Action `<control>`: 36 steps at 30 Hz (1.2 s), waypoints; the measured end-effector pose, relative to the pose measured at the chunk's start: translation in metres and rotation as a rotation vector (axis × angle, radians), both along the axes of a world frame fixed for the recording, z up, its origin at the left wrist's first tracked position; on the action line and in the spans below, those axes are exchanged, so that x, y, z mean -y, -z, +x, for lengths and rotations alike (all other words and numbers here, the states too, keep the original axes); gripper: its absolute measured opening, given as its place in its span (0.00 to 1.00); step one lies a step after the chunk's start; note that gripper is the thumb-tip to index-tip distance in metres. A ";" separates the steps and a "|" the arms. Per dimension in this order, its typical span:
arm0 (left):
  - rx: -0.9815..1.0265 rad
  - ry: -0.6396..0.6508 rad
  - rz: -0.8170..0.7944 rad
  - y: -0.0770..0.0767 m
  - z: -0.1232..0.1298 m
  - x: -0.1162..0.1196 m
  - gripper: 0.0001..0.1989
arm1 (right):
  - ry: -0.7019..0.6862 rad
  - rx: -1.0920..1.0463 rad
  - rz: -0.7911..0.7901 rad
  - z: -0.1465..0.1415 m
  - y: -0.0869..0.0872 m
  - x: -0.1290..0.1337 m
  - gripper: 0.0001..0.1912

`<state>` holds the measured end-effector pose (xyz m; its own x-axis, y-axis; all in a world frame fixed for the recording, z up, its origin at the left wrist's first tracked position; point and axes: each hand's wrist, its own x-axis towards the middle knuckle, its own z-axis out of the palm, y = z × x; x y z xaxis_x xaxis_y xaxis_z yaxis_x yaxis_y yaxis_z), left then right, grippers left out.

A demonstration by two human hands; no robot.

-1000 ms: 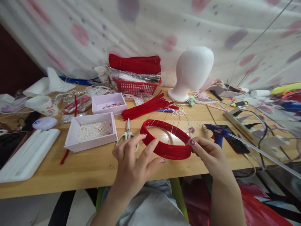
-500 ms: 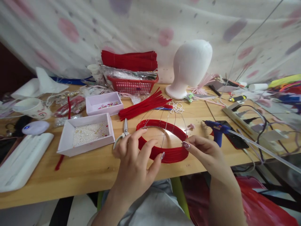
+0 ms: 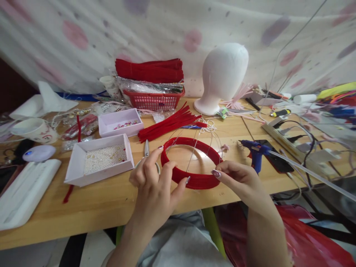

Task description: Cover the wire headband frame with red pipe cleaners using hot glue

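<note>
A red ring (image 3: 198, 180) with thin wires arching across it is held tilted just above the wooden table. My left hand (image 3: 157, 181) grips its left front edge, with the thumb outside and a finger over the rim. At the ring's right end, my right hand (image 3: 239, 181) pinches the band between thumb and fingers. Scissors (image 3: 146, 148) lie partly hidden behind my left hand. Behind the ring is a bundle of red fuzzy strips (image 3: 169, 124).
A white foam head (image 3: 224, 74) stands behind, beside a red basket (image 3: 155, 101). Left are a tray of beads (image 3: 104, 159) and a smaller tray (image 3: 121, 124). A blue glue gun (image 3: 256, 152), a phone (image 3: 278, 159) and a power strip (image 3: 289, 142) lie right.
The ring has shifted slightly up and left in view and its near wires lean a little more. Both hands keep their hold. The whole view has moved slightly.
</note>
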<state>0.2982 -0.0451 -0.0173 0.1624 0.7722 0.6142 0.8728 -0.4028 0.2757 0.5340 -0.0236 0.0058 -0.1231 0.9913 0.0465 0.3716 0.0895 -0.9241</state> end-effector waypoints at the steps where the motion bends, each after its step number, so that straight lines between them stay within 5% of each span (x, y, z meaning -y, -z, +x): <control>1: 0.007 -0.008 0.001 0.001 0.001 -0.001 0.11 | 0.007 0.010 0.001 0.000 0.001 0.000 0.18; 16: 0.073 0.024 -0.066 0.002 0.002 -0.007 0.06 | 0.010 0.015 -0.012 -0.001 0.003 -0.006 0.20; 22: 0.208 -0.012 0.076 0.006 0.000 -0.003 0.08 | 0.041 0.013 -0.031 -0.007 0.004 -0.010 0.21; 25: 0.484 0.027 0.135 0.014 0.003 0.014 0.08 | 0.071 -0.002 -0.006 -0.009 0.003 -0.009 0.22; 28: 0.903 0.082 -0.189 0.024 0.012 0.031 0.22 | 0.122 -0.008 0.011 -0.010 0.002 -0.008 0.24; 31: 1.333 0.079 -0.578 0.028 0.027 0.031 0.17 | 0.158 -0.045 0.015 -0.013 0.001 -0.007 0.26; 36: 1.786 0.167 -0.746 0.010 0.047 0.010 0.16 | 0.149 -0.109 -0.024 -0.021 -0.001 -0.006 0.27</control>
